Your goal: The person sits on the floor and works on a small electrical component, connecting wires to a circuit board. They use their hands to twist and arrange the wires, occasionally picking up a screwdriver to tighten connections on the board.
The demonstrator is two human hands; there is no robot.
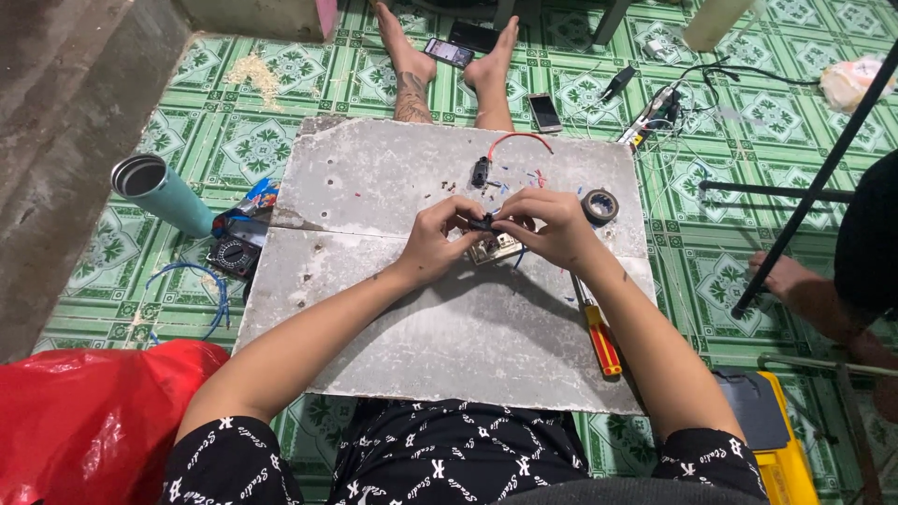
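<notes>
L hand (438, 238) & R hand (552, 227) pinched small black part (481, 223) over grey board (393, 318); part mostly hidden by fingers.

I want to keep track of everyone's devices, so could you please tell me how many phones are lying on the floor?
3. One phone lies between the feet, a dark phone just behind it, and a third phone right of the feet. Others may be hidden.

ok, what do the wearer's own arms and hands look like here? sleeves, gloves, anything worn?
Both hands are bare: no gloves on the left hand or the right hand, and no watch or bracelet shows on either wrist. The forearms are uncovered up to short black sleeves printed all over with small white lettering and star-like marks, matching the shirt front. Rings cannot be made out at this size.
</notes>
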